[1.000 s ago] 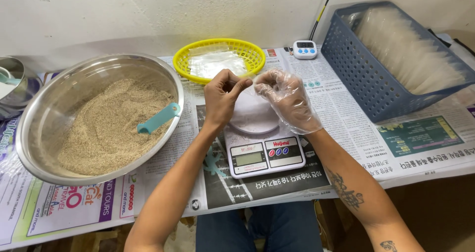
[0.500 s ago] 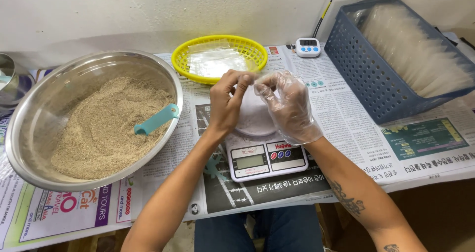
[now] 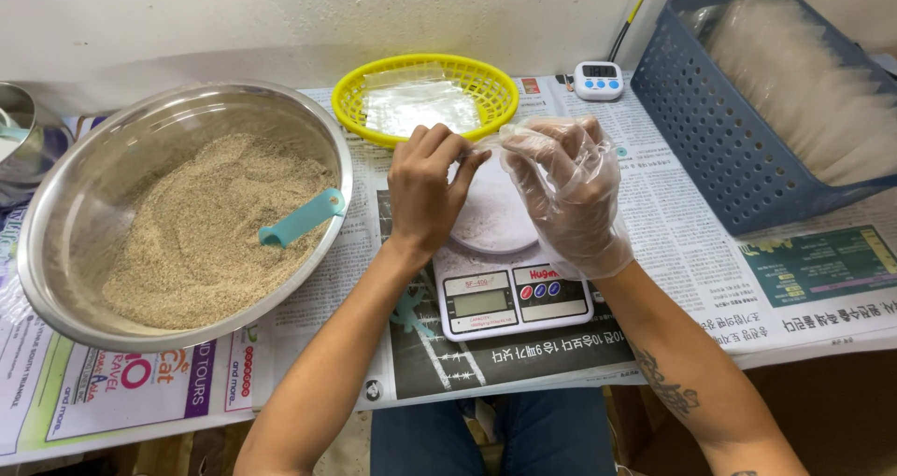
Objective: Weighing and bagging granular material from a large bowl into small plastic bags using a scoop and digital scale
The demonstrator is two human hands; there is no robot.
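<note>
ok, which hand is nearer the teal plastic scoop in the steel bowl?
Left. The bare left hand sits just right of the teal plastic scoop; the gloved right hand is farther right, over the scale.

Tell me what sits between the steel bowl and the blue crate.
In the head view, between steel bowl and blue crate: kitchen scale, both hands above it, and yellow basket farther back.

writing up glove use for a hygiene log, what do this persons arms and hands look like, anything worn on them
The left hand is bare, with no glove, ring or watch showing. The right hand wears a loose, clear, crinkly plastic glove that ends at the wrist. Both forearms are bare, with no sleeves in view. The right forearm carries a dark tattoo.
</note>
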